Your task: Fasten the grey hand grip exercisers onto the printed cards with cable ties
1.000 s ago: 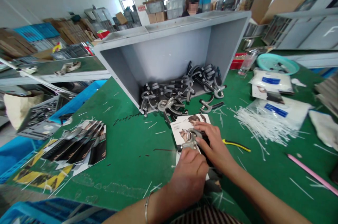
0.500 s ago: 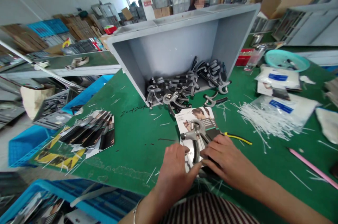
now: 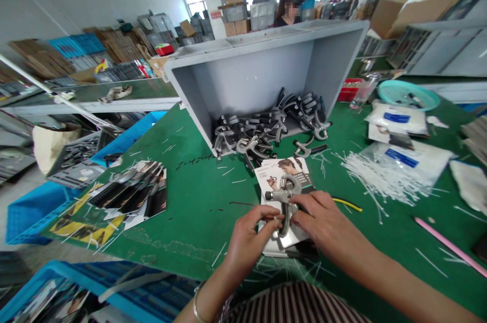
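Note:
A grey hand gripper point(image 3: 283, 201) lies on a printed packaging card point(image 3: 279, 173) on the green table point(image 3: 198, 196), near its front edge. My left hand point(image 3: 249, 234) pinches the gripper's left handle together with the card's edge. My right hand point(image 3: 323, 219) covers the right handle, fingers curled onto it. The lower part of the card is hidden under both hands.
A grey bin point(image 3: 262, 67) lies tipped on its side behind, spilling several hand grippers point(image 3: 266, 128). Finished carded grippers point(image 3: 129, 193) lie at left. White cable ties point(image 3: 376, 176), plastic bags point(image 3: 399, 117), yellow-handled cutters point(image 3: 346, 204) and a pink pencil point(image 3: 449, 244) lie right. Blue crates point(image 3: 34, 211) stand below. A person stands behind the bin.
Both hands slid down from the gripper's spring end to its handles, uncovering the top of the card. The camera view shifted slightly.

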A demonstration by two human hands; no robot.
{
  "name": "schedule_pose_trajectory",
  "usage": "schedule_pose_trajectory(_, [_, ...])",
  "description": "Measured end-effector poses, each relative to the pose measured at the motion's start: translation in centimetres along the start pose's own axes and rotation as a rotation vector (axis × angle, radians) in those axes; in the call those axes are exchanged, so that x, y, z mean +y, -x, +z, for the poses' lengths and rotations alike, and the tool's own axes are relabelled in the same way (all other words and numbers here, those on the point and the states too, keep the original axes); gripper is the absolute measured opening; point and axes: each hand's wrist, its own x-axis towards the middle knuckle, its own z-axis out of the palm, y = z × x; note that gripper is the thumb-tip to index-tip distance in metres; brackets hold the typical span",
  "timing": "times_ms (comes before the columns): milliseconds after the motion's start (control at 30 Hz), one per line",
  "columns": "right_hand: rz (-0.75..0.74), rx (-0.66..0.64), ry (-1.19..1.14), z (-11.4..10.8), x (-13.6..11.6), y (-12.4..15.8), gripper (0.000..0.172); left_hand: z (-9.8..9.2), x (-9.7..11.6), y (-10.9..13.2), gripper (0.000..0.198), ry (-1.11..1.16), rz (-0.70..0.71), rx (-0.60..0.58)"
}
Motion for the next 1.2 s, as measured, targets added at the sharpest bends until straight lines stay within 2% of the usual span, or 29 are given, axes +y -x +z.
schedule_pose_trajectory(100, [0.049,-0.003,-0.19,0.0,0.3,0.0,0.014,1.0,0.4,-0.7,0.009,0.0,0.018,-0.02])
schedule_pose_trajectory(200, [0.231,0.018,-0.391,0.4,0.9,0.2,0.005,1.5,0.5,-0.9,0.01,0.018,0.054,-0.013])
schedule_pose_trajectory(300, [0.32,0.031,-0.482,0.7,1.4,0.3,0.003,1.7,0.5,-0.9,0.009,0.052,-0.005,0.021])
schedule_pose_trajectory(533, [0.193,0.003,-0.418,0.3,1.7,0.7,0.01,1.4,0.8,-1.1,0.005,0.042,-0.02,0.0])
schedule_pose_trajectory(767, [0.158,0.001,-0.354,0.1,1.4,1.2,0.011,1.4,1.4,-1.2,0.006,0.019,-0.031,-0.015])
schedule_pose_trajectory(933, [0.134,0.009,-0.307,0.0,1.0,0.8,0.015,1.5,1.4,-1.1,0.005,-0.004,0.02,-0.046])
schedule_pose_trajectory(1067, [0.094,0.05,-0.376,0.4,1.0,0.8,0.015,0.9,1.2,-1.1,0.006,-0.061,0.075,-0.109])
schedule_pose_trajectory(1200, [0.145,0.097,-0.442,0.8,0.9,0.8,0.008,0.1,1.6,-1.0,0.012,-0.191,0.104,-0.184])
